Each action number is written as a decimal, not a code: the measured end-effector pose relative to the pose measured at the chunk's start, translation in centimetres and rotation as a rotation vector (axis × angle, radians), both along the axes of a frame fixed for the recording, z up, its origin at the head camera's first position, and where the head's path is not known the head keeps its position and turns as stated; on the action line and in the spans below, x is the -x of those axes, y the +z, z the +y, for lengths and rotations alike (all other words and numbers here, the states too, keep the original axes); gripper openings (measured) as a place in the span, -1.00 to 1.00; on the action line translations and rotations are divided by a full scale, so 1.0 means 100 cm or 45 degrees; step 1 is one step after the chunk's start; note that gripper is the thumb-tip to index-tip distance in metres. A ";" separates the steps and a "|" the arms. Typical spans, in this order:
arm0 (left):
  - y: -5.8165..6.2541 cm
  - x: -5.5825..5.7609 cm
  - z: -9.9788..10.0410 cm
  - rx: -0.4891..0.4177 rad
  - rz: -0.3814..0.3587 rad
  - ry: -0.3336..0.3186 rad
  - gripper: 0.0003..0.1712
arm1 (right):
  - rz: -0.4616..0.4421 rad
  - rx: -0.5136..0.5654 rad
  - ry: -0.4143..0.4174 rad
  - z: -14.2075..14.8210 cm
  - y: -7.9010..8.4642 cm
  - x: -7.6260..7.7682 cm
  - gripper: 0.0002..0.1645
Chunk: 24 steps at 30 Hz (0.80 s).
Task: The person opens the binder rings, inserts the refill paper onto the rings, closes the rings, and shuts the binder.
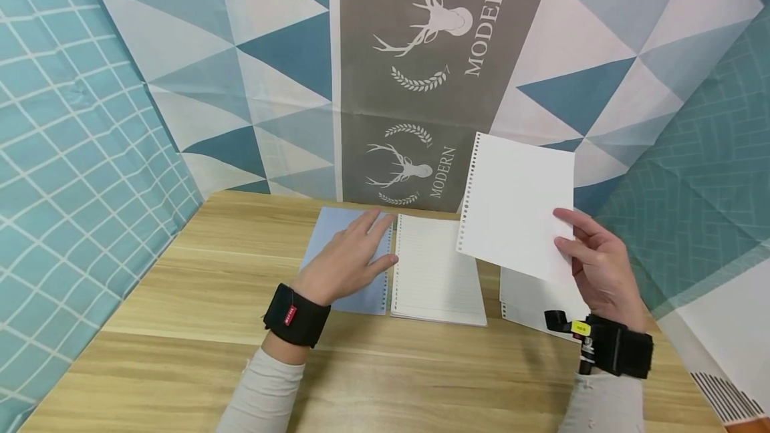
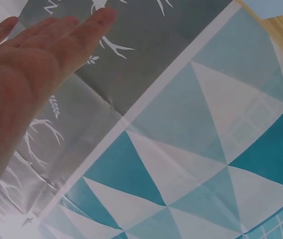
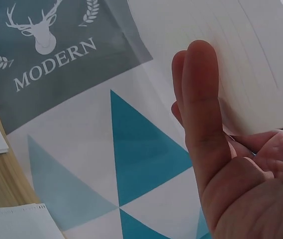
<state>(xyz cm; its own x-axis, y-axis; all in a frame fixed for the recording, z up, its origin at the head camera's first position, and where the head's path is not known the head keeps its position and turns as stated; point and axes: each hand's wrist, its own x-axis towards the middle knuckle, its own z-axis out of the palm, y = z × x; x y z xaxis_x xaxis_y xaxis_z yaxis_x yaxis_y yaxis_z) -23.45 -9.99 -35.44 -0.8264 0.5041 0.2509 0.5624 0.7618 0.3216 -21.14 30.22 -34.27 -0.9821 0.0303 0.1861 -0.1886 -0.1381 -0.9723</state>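
My right hand [image 1: 601, 266] pinches a white loose-leaf sheet [image 1: 517, 202] by its right edge, thumb on the near face. The sheet is held up, tilted, with a row of punched holes along its left side. In the right wrist view faint lines run across the raised paper [image 3: 250, 64]. Fingers extended, my left hand [image 1: 343, 262] is over a blue punched cover sheet [image 1: 363, 298] and holds nothing. Beside that sheet lies a stack of lined loose-leaf paper [image 1: 436, 272]. Another white paper stack [image 1: 535, 299] lies below the raised sheet, partly hidden by it.
The wooden table [image 1: 409, 373] ends at the back against a patterned cloth [image 1: 283, 85] with triangles and deer heads. A blue grid cloth [image 1: 78, 152] hangs along the left side. Black straps [image 1: 297, 316] go round both wrists.
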 end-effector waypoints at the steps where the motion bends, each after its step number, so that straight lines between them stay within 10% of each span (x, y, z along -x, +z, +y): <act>1: 0.000 0.000 0.000 -0.003 -0.002 0.002 -0.20 | 0.012 -0.008 0.018 -0.001 -0.001 0.000 -0.35; 24: 0.002 0.006 -0.017 -0.083 -0.091 0.077 -0.17 | 0.061 -0.121 0.078 -0.025 0.000 0.008 -0.40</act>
